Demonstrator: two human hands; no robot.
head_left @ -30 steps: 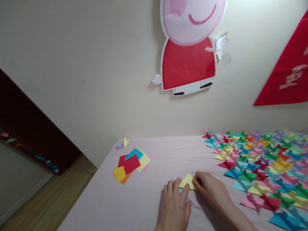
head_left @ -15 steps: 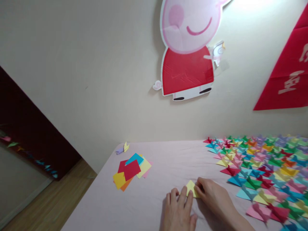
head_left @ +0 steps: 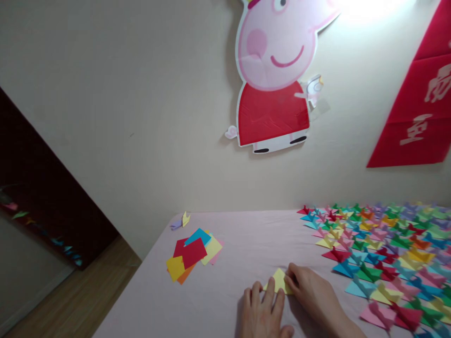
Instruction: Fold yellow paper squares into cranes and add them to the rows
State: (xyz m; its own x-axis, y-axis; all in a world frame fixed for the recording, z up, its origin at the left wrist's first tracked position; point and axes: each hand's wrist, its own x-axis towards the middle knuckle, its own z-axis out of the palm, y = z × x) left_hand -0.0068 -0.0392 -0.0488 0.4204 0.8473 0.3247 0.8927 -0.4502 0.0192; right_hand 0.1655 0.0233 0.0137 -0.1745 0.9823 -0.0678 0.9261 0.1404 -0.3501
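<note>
A small pale yellow piece of origami paper (head_left: 278, 280), folded to a triangle with its point away from me, lies on the pink cloth-covered table. My left hand (head_left: 262, 310) rests flat with fingers apart, fingertips on the paper's near edge. At the triangle's right corner, the curled fingers and thumb of my right hand (head_left: 310, 291) close on the paper, hiding that corner.
Loose coloured paper squares (head_left: 190, 253) overlap on the left of the table (head_left: 141, 305). Behind them sit a purple and a yellow folded piece (head_left: 185, 219). Rows of folded paper cranes (head_left: 384, 263) cover the right side. A wall (head_left: 169, 117) with a pig cutout (head_left: 275, 115) stands behind.
My view has tilted up slightly, so everything sits a little lower. Both hands stay at the yellow paper, and more of its left side shows.
</note>
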